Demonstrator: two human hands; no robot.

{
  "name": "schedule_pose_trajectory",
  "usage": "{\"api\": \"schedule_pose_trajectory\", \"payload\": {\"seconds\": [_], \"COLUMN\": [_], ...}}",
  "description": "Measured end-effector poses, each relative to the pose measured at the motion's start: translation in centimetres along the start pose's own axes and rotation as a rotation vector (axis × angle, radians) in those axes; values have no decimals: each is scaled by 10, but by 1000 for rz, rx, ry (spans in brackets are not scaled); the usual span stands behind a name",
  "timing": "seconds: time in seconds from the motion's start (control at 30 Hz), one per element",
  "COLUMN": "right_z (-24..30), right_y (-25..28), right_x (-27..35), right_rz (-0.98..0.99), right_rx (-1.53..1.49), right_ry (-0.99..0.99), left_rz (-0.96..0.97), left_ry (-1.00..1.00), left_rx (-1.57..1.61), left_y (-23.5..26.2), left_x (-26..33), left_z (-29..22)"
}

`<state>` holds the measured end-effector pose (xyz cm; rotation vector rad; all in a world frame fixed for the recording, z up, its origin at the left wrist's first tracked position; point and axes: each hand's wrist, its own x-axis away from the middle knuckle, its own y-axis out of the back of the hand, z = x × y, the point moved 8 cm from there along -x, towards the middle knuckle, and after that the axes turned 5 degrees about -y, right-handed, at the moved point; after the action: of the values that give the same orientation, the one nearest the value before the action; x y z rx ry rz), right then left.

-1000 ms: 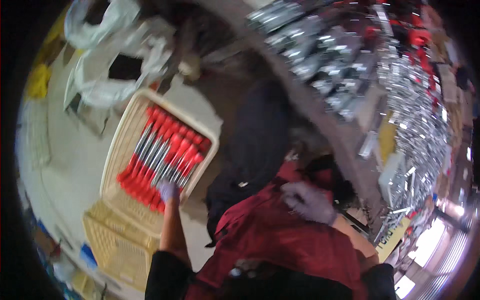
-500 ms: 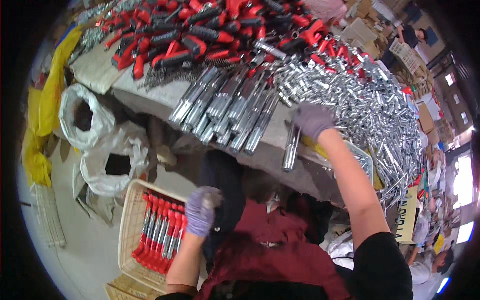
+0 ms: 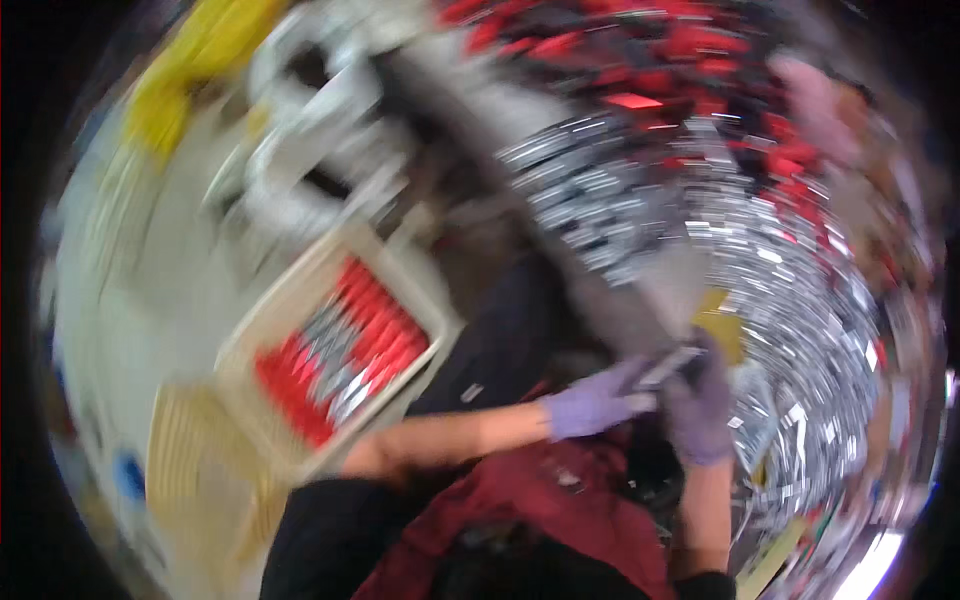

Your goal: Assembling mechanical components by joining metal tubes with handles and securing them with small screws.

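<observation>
In front of my body, my left hand (image 3: 590,402) and my right hand (image 3: 700,410), both in purple gloves, come together at a short silver metal tube (image 3: 668,370). The right hand's fingers close round it, and the left hand's fingers grip its near end. Blur hides the finer detail of the fingertips. More silver metal tubes (image 3: 585,195) lie in a stacked row on the bench edge, ahead of the hands. Right of my right hand spreads a large heap of small shiny metal parts (image 3: 790,310).
A cream plastic crate (image 3: 232,355) at the left holds rows of red-ended tools (image 3: 375,310) with silver middles. White sacks (image 3: 290,195) stand beyond it, near yellow bags (image 3: 215,45). Red and black handles (image 3: 690,60) pile up on the bench's far side.
My view has turned, shifting the bench rightward in the picture. My left hand has left the crate's side and met my right hand, which has drawn the metal tube back from the bench edge.
</observation>
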<state>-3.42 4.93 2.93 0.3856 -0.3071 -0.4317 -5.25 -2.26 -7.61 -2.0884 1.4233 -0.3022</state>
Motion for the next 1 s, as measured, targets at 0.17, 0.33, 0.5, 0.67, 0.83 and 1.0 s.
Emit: {"api": "schedule_pose_trajectory", "payload": {"seconds": [0.17, 0.33, 0.5, 0.67, 0.83, 1.0], "right_z": [-69, -68, -64, -73, -64, -41], "right_y": [18, -2, 5, 7, -7, -1], "right_x": [16, 27, 29, 29, 22, 31], "right_rz": [0, 39, -21, -54, -9, -56], "right_rx": [-113, 203, 416, 605, 647, 636], "right_ry": [-126, -54, 64, 101, 157, 201], "left_rz": [-45, -6, 50, 11, -29, 46], "left_ry": [229, 314, 269, 301, 246, 335], "left_rx": [-139, -163, -213, -164, -166, -213], "left_y": [-5, -4, -11, -5, 0, -9], "left_x": [41, 59, 61, 65, 62, 58], "left_z": [19, 26, 27, 23, 32, 18]}}
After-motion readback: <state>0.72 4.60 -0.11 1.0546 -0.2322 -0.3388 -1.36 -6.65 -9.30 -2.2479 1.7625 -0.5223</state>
